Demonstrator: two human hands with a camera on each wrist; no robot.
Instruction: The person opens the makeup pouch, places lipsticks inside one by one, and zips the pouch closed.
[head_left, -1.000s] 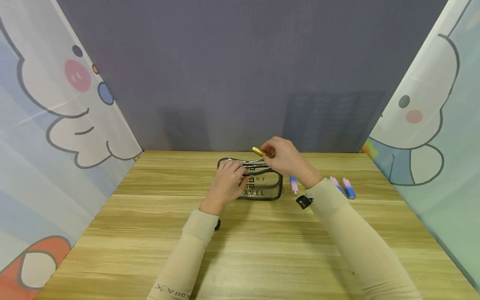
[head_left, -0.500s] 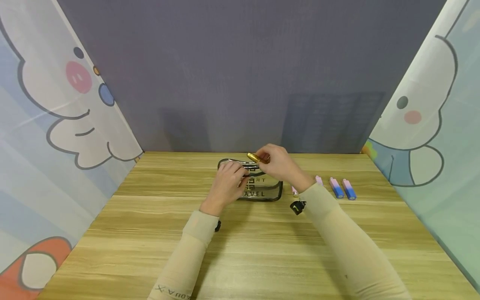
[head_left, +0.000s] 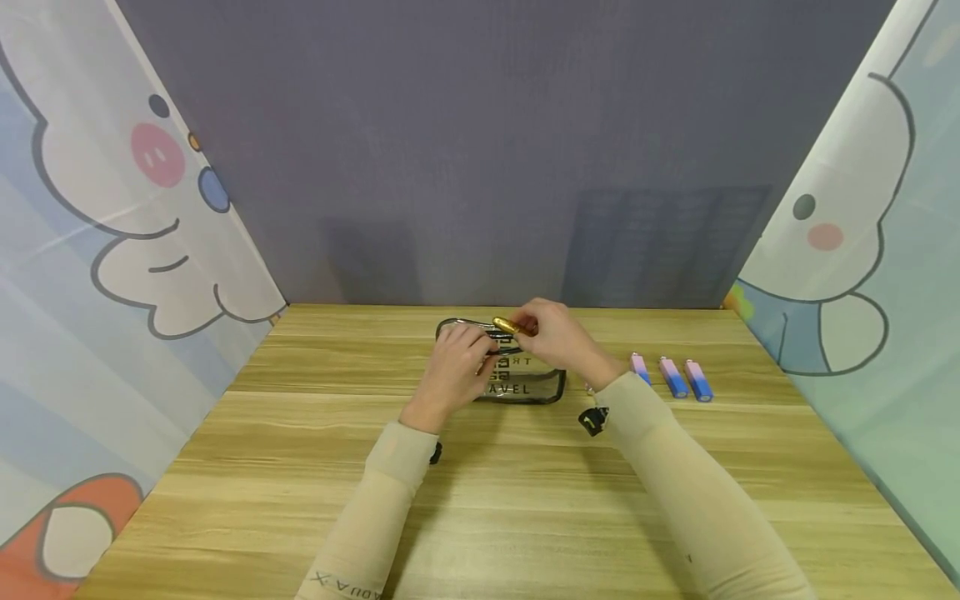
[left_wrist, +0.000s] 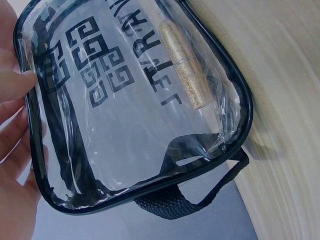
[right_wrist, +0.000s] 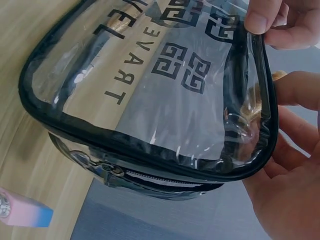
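A clear toiletry bag (head_left: 528,388) with black trim and "TRAVEL" lettering stands near the table's back edge. My left hand (head_left: 455,364) pinches its upper rim, thumb in front and fingers behind in the left wrist view. Just over the bag's opening, my right hand (head_left: 557,335) holds a shiny gold tube (head_left: 506,325), its left end sticking out past the fingers. In the right wrist view that tube (right_wrist: 252,107) shows through the clear plastic. Another gold glitter tube (left_wrist: 186,65) lies inside the bag in the left wrist view.
To the right of the bag lie several pink-and-blue sticks (head_left: 673,377) on the wooden table (head_left: 495,500); one is mostly hidden by my right wrist. A grey panel (head_left: 480,167) rises behind, and cartoon-print curtains flank both sides. A black strap handle (left_wrist: 200,200) hangs from the bag.
My right hand has come down and left with the gold tube, nearer the bag's opening. The left hand stays on the rim. More of the pink-and-blue sticks show at the right.
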